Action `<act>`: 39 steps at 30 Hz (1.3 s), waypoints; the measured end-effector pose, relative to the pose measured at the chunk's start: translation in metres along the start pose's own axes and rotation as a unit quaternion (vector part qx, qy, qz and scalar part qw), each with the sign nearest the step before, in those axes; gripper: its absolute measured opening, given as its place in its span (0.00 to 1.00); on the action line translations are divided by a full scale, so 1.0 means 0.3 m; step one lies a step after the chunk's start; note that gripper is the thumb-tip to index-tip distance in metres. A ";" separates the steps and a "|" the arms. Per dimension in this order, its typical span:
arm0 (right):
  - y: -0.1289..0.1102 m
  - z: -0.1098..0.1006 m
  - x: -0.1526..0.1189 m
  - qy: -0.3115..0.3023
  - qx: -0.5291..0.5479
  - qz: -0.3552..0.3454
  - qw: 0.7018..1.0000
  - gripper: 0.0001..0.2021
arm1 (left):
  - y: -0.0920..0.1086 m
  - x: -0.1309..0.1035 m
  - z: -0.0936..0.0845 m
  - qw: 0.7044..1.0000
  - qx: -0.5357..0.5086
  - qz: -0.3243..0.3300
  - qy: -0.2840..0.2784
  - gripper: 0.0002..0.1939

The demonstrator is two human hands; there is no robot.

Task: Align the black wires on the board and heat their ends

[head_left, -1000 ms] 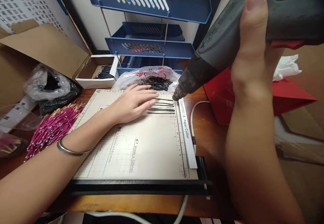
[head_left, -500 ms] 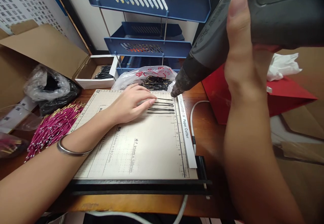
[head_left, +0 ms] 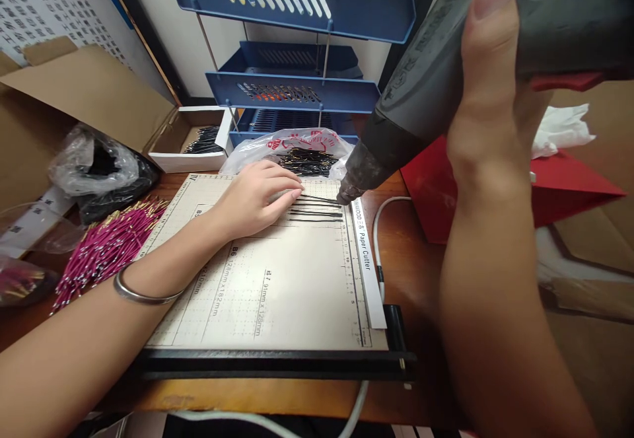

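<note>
Several thin black wires (head_left: 317,213) lie side by side near the far right of a white paper cutter board (head_left: 297,279). My left hand (head_left: 262,197) rests on the board, its thumb and fingertips pressed together over the left ends of the upper wires. My right hand (head_left: 488,88) is wrapped round a dark heat gun (head_left: 416,94), thumb along its near side. The gun's nozzle points down and left, just above the right ends of the wires. My right fingers are mostly hidden behind the gun.
Magenta wires (head_left: 111,246) lie left of the board. Behind it are a plastic bag of black wires (head_left: 310,160), a white box (head_left: 191,159) and blue trays (head_left: 297,91). A red bag (head_left: 436,207) and white cable (head_left: 377,240) are at right.
The heat gun's nozzle has moved slightly down towards me, now over the right ends of the upper wires. My right hand has shifted a little right. My left hand has barely moved.
</note>
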State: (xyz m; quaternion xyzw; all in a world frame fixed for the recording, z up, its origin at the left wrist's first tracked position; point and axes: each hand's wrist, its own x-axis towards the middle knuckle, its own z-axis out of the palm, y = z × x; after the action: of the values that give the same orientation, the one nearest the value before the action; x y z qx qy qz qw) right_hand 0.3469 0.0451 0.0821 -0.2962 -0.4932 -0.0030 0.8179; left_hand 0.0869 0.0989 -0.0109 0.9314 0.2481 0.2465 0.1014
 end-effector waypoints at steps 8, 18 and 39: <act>0.012 0.024 0.013 0.021 0.007 -0.015 1.000 0.07 | -0.010 -0.010 0.000 0.995 0.020 -0.034 -0.089 0.25; -0.015 0.033 0.006 0.093 -0.016 -0.011 0.995 0.09 | 0.150 -0.009 0.019 0.961 0.079 -0.087 -0.249 0.52; -0.033 -0.063 0.006 -0.055 -0.096 0.116 0.987 0.23 | 0.165 -0.015 0.035 0.952 0.092 -0.109 -0.271 0.54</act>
State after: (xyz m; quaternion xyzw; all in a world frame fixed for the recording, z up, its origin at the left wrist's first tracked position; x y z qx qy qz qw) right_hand 0.3602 0.0280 0.0819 -0.4279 -0.4973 0.0608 0.7522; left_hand 0.1092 0.0535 -0.0064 0.9357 0.3327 -0.0511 0.1053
